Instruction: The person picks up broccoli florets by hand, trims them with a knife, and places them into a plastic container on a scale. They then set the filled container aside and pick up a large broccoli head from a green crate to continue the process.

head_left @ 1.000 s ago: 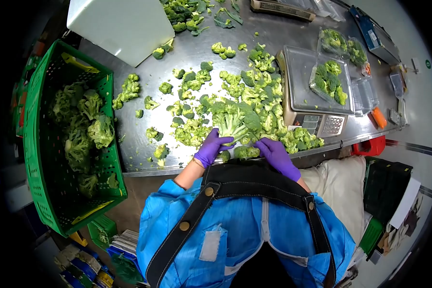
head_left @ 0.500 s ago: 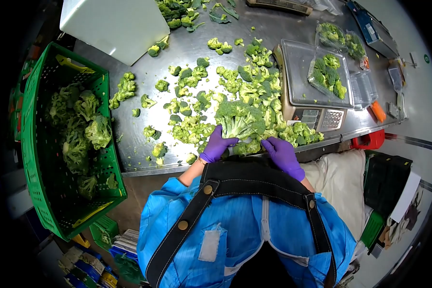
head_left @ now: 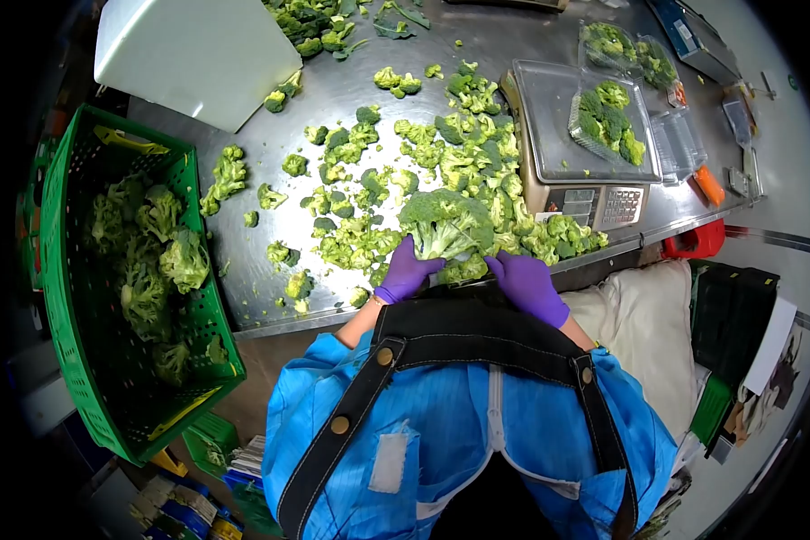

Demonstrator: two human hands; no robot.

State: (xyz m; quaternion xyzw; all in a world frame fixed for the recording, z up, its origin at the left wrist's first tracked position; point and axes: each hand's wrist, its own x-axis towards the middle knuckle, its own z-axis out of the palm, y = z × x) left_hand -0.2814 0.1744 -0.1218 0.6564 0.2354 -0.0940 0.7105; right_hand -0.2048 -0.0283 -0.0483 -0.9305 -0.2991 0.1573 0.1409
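Note:
My left hand (head_left: 409, 272), in a purple glove, grips a large broccoli head (head_left: 445, 220) by its stalk side, just above the table's near edge. The crown faces away from me. My right hand (head_left: 524, 281), also gloved in purple, is closed at the right of the stalk, its fingertips close to the broccoli. Whatever sits in those fingers is too small or hidden to make out. Cut broccoli florets (head_left: 463, 166) lie in a loose pile beyond and around both hands, on the metal table (head_left: 243, 292).
On the left stands a green crate (head_left: 58, 297) with broccoli heads inside. A scale (head_left: 594, 202) at right carries a clear tray of florets (head_left: 610, 121). Empty clear trays (head_left: 678, 148) lie beside it. A white container (head_left: 193, 58) stands at the back left.
The view has shifted slightly, so the table's contents sit a little higher in the picture. The left hand keeps its hold on the broccoli head; the right hand stays closed beside it.

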